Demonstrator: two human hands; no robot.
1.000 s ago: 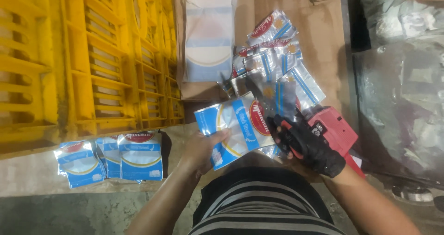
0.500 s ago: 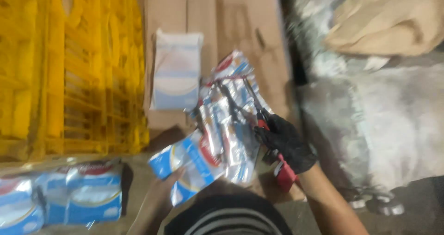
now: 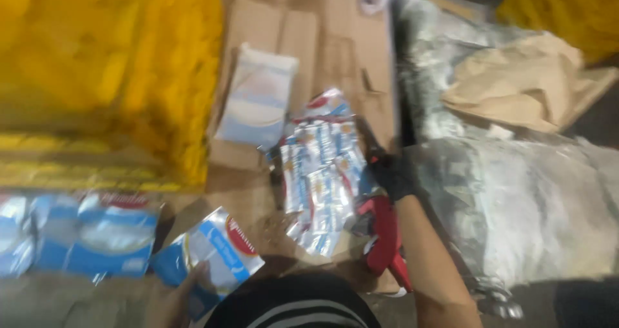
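My left hand (image 3: 177,296) gripped a blue packet (image 3: 209,254) at its lower edge, low near my lap. My gloved right hand (image 3: 390,173) touched the loose packets (image 3: 322,186) on cardboard (image 3: 335,50); its grip was blurred.

The left hand (image 3: 177,296) sits low near the body, its fingers curled in a grip. The right hand (image 3: 390,173), in a dark glove, reaches forward with the forearm bare.
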